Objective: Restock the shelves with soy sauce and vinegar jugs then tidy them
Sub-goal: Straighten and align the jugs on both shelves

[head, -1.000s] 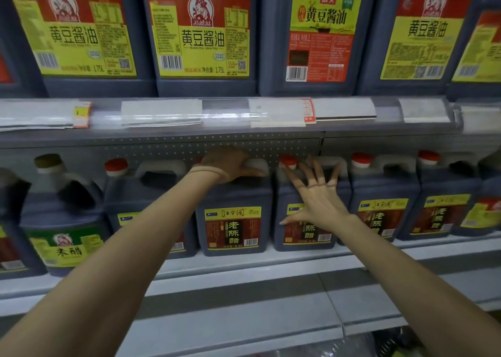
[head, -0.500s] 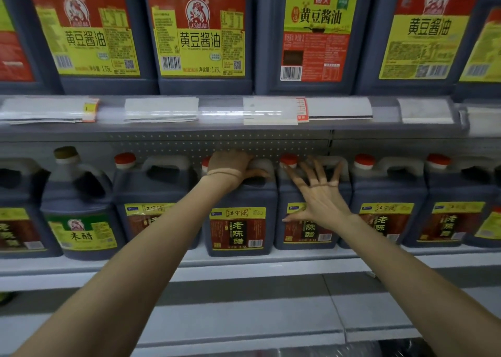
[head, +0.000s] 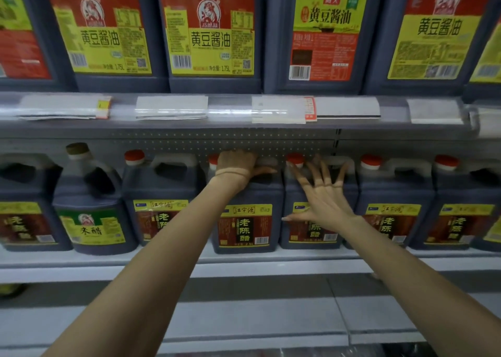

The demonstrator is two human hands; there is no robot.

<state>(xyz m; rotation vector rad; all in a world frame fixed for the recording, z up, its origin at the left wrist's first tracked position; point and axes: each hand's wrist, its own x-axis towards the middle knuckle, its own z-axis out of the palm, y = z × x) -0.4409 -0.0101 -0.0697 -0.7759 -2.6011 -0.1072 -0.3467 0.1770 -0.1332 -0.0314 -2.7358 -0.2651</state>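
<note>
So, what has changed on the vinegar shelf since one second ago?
Nothing on the shelf visibly moved; only the camera view drifted a little to the left. The left hand still grips the handle of the middle vinegar jug, and the right hand still lies open, fingers spread, against the neighbouring jug.

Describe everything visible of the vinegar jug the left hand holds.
The vinegar jug is dark, plastic-looking and squarish, standing upright on the lower shelf between similar jugs. Its label has a yellow band above dark red, with a barcode. A red cap peeks out beside the wrist. The left hand has its grip curled over the top handle.
</note>
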